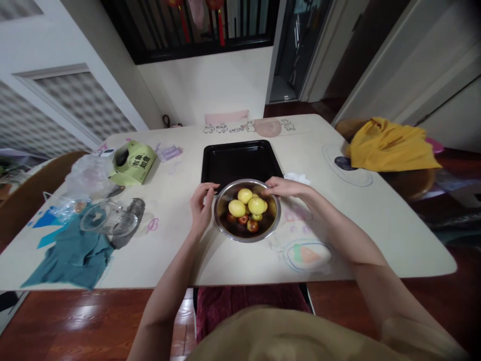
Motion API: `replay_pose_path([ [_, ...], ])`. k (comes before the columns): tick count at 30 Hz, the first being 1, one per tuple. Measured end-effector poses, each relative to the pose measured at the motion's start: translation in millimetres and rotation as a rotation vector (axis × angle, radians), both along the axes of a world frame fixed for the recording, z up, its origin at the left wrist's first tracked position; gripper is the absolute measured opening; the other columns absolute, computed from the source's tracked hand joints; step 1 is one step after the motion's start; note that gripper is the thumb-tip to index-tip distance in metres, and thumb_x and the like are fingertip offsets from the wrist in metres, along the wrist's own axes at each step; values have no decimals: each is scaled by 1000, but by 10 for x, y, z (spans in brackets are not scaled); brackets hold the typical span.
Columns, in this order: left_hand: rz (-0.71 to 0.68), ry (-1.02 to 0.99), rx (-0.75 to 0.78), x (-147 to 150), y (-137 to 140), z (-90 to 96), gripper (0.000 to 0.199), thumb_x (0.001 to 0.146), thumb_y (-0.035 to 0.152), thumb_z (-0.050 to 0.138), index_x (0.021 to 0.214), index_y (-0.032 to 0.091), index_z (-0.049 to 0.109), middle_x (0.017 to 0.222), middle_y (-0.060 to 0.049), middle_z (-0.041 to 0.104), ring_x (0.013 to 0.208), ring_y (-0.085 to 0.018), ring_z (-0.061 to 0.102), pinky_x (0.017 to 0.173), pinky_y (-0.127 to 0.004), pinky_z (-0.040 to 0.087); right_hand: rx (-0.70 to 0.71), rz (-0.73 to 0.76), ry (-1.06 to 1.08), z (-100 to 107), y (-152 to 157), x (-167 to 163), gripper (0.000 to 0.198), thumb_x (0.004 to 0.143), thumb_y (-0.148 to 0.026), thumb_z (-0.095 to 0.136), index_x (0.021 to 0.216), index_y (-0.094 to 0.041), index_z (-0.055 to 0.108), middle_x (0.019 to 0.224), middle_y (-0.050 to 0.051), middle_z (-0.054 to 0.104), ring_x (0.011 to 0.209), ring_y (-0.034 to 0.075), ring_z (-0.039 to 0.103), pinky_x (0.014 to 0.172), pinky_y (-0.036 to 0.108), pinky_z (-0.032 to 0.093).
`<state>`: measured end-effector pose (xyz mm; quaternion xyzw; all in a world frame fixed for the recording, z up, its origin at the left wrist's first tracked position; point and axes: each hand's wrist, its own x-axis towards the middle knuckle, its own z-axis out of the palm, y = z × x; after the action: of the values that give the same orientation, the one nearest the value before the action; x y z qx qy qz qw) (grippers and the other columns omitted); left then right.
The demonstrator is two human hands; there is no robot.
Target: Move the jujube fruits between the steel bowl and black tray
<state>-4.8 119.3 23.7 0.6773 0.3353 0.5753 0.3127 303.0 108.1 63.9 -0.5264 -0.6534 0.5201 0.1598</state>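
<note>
A steel bowl [247,239] stands near the table's front edge, holding several yellow round fruits [245,195] and a few small reddish-brown fruits [252,226]. On its right rim rests the thumb of my right hand [286,187], with the fingers closed around the outside. My left hand [203,204] is at the bowl's left side, loosely curved, thumb and forefinger apart; whether its fingertips touch the rim is hard to tell. Directly behind the bowl lies a black baking tray [236,160], partly hidden by it.
To the left are a clear plastic jar [112,220] on its side, a teal cloth [77,253], crumpled plastic bags [90,175] and a green paper item [135,163]. White tissue [297,178] lies right of the tray. A yellow cloth [391,145] hangs over a chair at right.
</note>
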Motion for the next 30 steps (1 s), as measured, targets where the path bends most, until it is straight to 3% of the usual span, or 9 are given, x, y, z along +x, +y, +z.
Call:
replay_pose_path([
  [4,40,-18,21,-12,-11,54,29,109,43,56,108,22,76,112,-9,72,107,-21,68,85,-32,61,20,-100,18,102,-18,77,35,76,-48,75,62,-18,61,52,-3,54,51,11,50,50,23,40],
  [9,70,35,93,-15,16,-3,34,109,48,53,127,24,71,131,-12,69,125,-25,66,100,-40,60,62,-284,34,188,3,158,32,82,-41,73,63,-20,57,54,1,60,52,15,57,50,25,47],
  [16,-9,252,176,50,40,-148,50,110,45,54,157,29,50,161,-15,52,152,-30,48,127,-55,41,125,-564,-56,148,296,78,15,87,-32,64,79,-19,63,60,6,70,57,26,70,54,34,60],
  [23,-95,386,97,117,103,-346,68,109,47,56,170,33,28,176,-15,31,164,-30,33,134,-57,31,255,-574,-321,262,592,-147,27,97,-27,49,108,-12,68,65,10,74,64,30,78,54,32,57],
  [30,-74,444,62,148,169,-481,68,110,47,52,172,34,25,178,-14,30,165,-33,32,131,-59,34,369,-524,-540,351,776,-430,32,103,-28,49,109,-9,74,73,17,78,76,31,80,76,34,56],
])
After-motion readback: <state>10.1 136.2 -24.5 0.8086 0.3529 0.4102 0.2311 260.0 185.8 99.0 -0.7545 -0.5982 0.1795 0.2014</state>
